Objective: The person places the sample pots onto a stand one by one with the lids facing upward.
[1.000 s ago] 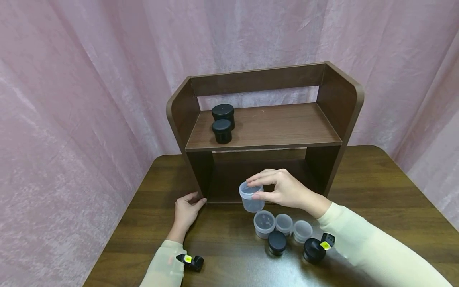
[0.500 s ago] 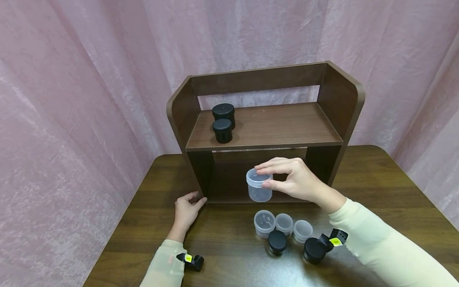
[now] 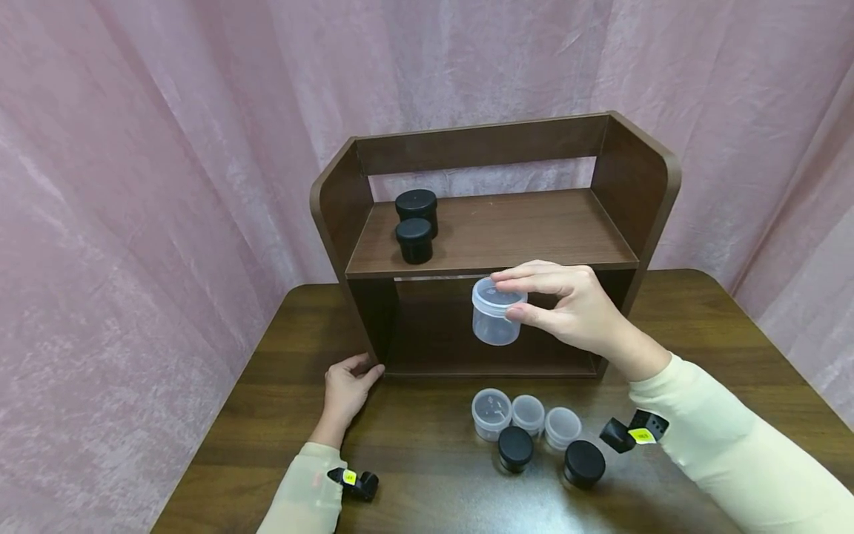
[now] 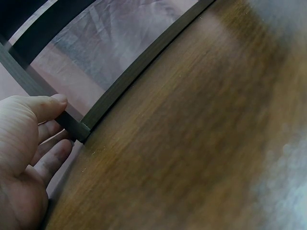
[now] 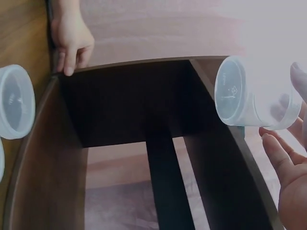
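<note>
In the head view my right hand point(image 3: 574, 308) pinches a clear plastic jar point(image 3: 497, 326) near its lid, thumb in front and fingers over the top. The jar hangs upright in front of the lower compartment of a brown wooden shelf point(image 3: 507, 233), just below the upper board's front edge. My left hand point(image 3: 348, 389) grips the bottom front corner of the shelf's left side panel. The left wrist view shows the thumb and fingers on either side of that panel's edge point(image 4: 76, 128). From the right wrist camera, the jar point(image 5: 252, 98) appears sideways, its base toward the camera's left.
Two black jars, a larger one point(image 3: 427, 208) behind a smaller one point(image 3: 415, 243), stand at the upper board's left. Before the shelf on the table point(image 3: 427, 452) are a larger clear jar point(image 3: 491, 415), two smaller clear jars point(image 3: 528, 415) and two black-lidded jars point(image 3: 584, 463).
My right hand has lifted the clear jar up and to the right, from just above the table jars to near the upper board's front edge. My left hand stays at the shelf corner.
</note>
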Motion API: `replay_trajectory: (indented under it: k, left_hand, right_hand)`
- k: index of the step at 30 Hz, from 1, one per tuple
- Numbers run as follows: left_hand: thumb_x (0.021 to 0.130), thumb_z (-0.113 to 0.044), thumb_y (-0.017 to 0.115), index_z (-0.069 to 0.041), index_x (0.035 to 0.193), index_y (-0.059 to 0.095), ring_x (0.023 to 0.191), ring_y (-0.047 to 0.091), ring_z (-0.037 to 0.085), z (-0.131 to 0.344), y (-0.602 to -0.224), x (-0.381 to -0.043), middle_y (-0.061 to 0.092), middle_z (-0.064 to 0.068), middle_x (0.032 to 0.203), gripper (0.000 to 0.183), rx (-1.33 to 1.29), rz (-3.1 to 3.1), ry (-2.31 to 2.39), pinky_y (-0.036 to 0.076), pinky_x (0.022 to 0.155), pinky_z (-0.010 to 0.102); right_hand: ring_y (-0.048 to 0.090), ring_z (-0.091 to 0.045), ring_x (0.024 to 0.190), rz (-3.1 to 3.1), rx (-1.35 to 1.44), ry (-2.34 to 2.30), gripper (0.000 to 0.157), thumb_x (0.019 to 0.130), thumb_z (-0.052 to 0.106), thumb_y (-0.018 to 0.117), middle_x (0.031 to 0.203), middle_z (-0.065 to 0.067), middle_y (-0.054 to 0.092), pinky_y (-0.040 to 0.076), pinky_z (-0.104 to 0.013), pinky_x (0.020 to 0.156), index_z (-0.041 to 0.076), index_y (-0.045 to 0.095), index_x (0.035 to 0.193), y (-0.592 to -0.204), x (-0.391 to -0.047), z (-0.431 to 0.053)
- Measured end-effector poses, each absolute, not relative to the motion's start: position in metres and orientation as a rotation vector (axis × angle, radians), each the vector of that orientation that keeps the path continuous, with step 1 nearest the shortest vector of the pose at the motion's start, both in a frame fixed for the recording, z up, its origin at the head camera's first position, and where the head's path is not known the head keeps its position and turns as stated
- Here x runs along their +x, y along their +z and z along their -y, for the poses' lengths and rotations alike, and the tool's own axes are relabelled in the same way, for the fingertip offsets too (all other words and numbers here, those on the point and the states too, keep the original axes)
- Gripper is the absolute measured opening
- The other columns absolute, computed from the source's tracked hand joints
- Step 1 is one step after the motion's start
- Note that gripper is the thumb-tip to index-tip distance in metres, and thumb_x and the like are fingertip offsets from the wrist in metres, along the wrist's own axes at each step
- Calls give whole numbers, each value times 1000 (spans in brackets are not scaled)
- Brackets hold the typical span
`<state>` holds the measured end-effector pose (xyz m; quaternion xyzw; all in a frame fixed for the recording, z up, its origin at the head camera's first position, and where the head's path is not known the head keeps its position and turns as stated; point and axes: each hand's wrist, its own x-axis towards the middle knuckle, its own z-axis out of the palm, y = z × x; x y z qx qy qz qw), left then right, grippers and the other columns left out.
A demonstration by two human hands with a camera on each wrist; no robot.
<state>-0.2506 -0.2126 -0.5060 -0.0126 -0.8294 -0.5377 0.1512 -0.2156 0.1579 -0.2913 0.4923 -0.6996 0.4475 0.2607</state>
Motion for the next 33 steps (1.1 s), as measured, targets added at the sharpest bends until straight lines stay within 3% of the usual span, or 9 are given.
replay_trajectory:
  k: [15, 21, 33]
  left_hand:
    - [80, -11, 79, 3, 110, 70, 92, 68, 28, 211, -505, -248, 68, 18, 108, 34, -19, 2381, -1566, 55, 74, 30]
    - [80, -13, 79, 2, 109, 70, 93, 68, 27, 211, -507, -248, 69, 17, 106, 33, -25, 2392, -1549, 55, 75, 30]
    - [80, -16, 80, 2, 112, 69, 93, 68, 27, 211, -512, -250, 69, 18, 107, 38, -25, 2386, -1569, 55, 75, 30]
  right_hand:
    - [63, -15, 108, 1988, 1175, 1185, 39, 69, -14, 78, 113, -13, 69, 49, -19, 83, -4, 71, 107, -243, -227, -153]
    - [63, -25, 108, 2089, 1078, 1167, 32, 77, -10, 74, 113, -19, 67, 50, -19, 84, -9, 69, 108, -225, -222, -144]
    - [61, -10, 110, 2164, 1015, 1155, 32, 80, 12, 79, 118, 3, 67, 50, -19, 84, 9, 73, 112, -238, -269, -149]
